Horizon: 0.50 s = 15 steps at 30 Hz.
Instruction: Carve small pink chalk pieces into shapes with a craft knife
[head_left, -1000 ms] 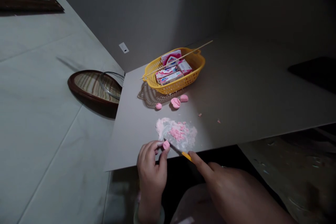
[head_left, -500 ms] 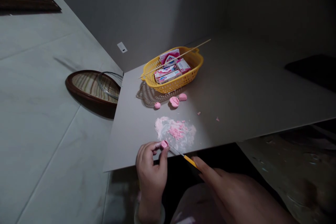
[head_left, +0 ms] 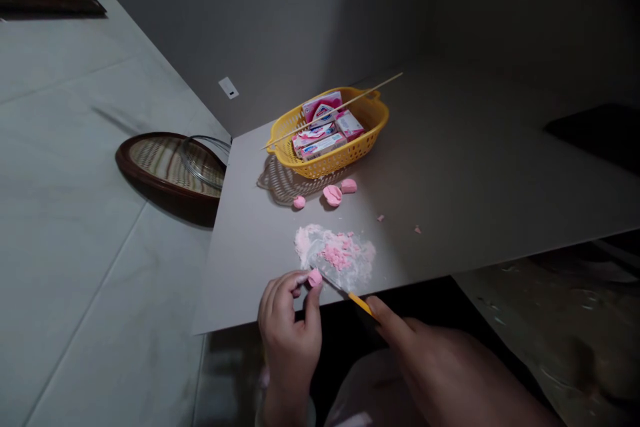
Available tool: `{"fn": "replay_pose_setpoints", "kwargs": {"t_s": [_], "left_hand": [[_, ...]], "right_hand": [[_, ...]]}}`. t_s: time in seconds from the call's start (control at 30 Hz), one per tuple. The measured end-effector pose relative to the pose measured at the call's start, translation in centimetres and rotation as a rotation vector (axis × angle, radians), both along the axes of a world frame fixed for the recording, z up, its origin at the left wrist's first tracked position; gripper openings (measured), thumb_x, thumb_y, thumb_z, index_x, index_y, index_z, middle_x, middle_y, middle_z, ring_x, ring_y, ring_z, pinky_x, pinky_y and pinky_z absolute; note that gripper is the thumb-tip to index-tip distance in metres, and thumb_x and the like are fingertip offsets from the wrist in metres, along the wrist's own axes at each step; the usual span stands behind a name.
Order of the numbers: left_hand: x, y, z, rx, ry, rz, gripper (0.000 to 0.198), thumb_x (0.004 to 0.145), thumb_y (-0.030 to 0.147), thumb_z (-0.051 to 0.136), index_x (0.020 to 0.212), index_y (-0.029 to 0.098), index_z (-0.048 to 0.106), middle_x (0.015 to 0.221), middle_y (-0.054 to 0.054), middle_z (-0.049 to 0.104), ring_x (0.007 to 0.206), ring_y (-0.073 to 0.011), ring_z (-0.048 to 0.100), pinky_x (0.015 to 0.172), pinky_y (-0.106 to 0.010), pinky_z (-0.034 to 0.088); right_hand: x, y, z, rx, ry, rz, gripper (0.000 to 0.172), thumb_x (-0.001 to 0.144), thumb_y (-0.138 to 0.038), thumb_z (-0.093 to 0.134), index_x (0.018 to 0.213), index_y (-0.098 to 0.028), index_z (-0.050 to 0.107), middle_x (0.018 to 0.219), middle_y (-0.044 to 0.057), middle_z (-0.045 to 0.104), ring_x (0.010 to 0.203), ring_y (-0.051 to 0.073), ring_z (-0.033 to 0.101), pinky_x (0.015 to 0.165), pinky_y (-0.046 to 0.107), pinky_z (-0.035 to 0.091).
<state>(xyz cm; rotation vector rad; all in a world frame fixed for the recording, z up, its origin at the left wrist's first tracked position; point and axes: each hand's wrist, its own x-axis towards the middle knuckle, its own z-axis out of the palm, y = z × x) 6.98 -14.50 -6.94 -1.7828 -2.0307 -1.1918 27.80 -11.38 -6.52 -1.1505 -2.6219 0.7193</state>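
Observation:
Between the thumb and fingers of my left hand [head_left: 290, 317] is a small pink piece of soap [head_left: 315, 277], held at the table's near edge. My right hand [head_left: 400, 327] is closed round the yellow handle of a thin-bladed knife [head_left: 360, 303]. The blade points left and lies against or just behind the soap piece; exact contact is hard to make out. Just beyond the hands lies a patch of pink shavings and powder [head_left: 337, 255]. Farther back are a rounded soap lump [head_left: 333, 195], a blocky soap piece [head_left: 349, 185] and a small soap ball [head_left: 299, 202].
A yellow plastic basket [head_left: 367, 143] with several pink-and-white boxes [head_left: 323, 145] stands on the grey table [head_left: 250, 247] near the wall. A thin stick [head_left: 385, 83] rests across its rim. Left of the table is a brown-rimmed oval object [head_left: 167, 190]. Two crumbs [head_left: 417, 229] lie to the right.
The knife blade has shifted slightly up and left past the soap piece, which now sits turned a little differently in my left fingers. The view has moved slightly.

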Motion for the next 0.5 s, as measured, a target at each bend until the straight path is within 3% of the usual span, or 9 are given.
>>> {"fn": "replay_pose_setpoints", "kwargs": {"t_s": [0.23,0.5], "left_hand": [[-0.2,-0.3,0.7,-0.033,0.018,-0.042,0.018,0.093,0.014,0.067,0.11,0.021,0.066,0.096,-0.004,0.071,0.083,-0.0162,0.063,0.076,-0.029,0.051],[-0.8,-0.5,1.0,-0.084,-0.009,-0.044,0.015,0.096,0.02,0.065,0.11,0.024,0.067,0.106,-0.005,0.072,0.092,-0.0173,0.066,0.081,-0.03,0.054]], "right_hand": [[1.3,0.4,-0.7,0.056,0.109,-0.007,0.066,0.08,-0.003,0.039,0.14,-0.018,0.061,0.083,0.007,0.079,0.049,0.02,0.068,0.051,0.03,0.056],[1.3,-0.5,0.3,0.103,0.147,-0.046,0.065,0.074,-0.006,0.048,0.135,-0.021,0.065,0.085,0.003,0.08,0.059,0.019,0.073,0.056,0.025,0.056]]}}
